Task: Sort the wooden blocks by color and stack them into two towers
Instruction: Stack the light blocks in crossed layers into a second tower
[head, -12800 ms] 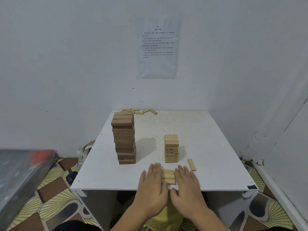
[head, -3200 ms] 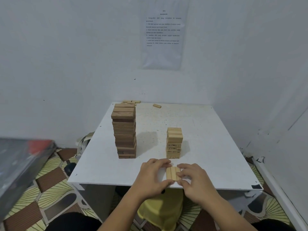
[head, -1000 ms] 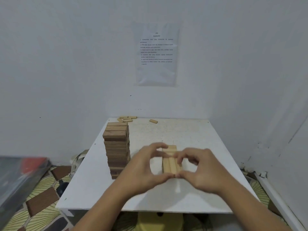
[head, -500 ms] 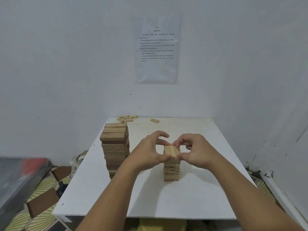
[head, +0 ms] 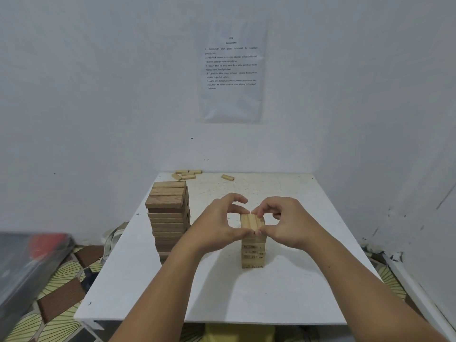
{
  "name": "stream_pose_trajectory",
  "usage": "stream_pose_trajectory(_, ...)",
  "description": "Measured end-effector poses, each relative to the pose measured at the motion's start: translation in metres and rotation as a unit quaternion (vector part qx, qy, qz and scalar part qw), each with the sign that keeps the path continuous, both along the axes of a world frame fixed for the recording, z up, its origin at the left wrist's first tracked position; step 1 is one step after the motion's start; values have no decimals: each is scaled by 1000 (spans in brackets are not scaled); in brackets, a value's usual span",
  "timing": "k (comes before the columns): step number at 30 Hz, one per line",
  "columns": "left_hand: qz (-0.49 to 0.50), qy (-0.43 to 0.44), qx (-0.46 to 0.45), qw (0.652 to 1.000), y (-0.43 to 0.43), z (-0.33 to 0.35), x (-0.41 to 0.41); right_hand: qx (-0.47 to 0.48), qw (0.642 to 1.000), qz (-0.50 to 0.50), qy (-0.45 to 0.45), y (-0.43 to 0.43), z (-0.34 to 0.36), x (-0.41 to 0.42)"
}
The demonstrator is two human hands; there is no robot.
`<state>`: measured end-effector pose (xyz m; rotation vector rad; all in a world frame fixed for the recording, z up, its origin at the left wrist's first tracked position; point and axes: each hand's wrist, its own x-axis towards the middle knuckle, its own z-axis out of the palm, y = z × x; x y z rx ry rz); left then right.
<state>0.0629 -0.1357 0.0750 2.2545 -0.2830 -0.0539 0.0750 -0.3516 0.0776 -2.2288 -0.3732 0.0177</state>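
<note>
- My left grip (head: 217, 223) is closing on the top layer (head: 251, 220) of the pale tower (head: 253, 253) from the tower's left side. The thumb is pressing the near end and the curled fingers are reaching the far end (a pinch, not a full wrap).
- My right grip (head: 288, 223) is pinching the same layer from the tower's right side. Its thumb is sitting at the near end, and its fingertips are touching the far end right beside my left ones.
- The top layer, made of pale blocks lying side by side and pointing away from me, is sitting on the tower's top as far as I can tell. My palms are hiding its outer edges.
- The pale tower is standing upright on the white counter (head: 283, 292), with dark print showing on its lower blocks.
- The dark tower (head: 169, 218) is standing to the left of the pale tower, apart from it and rising higher. My left forearm is crossing in front of its base.
- A cluster of loose pale blocks (head: 187, 174) is lying well behind the pale tower and to its left, at the counter's far edge by the wall.
- A single loose block (head: 227, 177) is lying well behind the tower too, between the cluster and the tower's line.
- A printed sheet (head: 232, 70) is hanging on the wall above and behind the tower (its lettering is too small to read).
</note>
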Motion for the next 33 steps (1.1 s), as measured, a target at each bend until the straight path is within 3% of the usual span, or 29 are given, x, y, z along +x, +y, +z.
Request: stream_pose_trajectory(33, -31, -9, 39, 999, 4, -9, 11, 16, 999, 12, -27, -1, -10, -2)
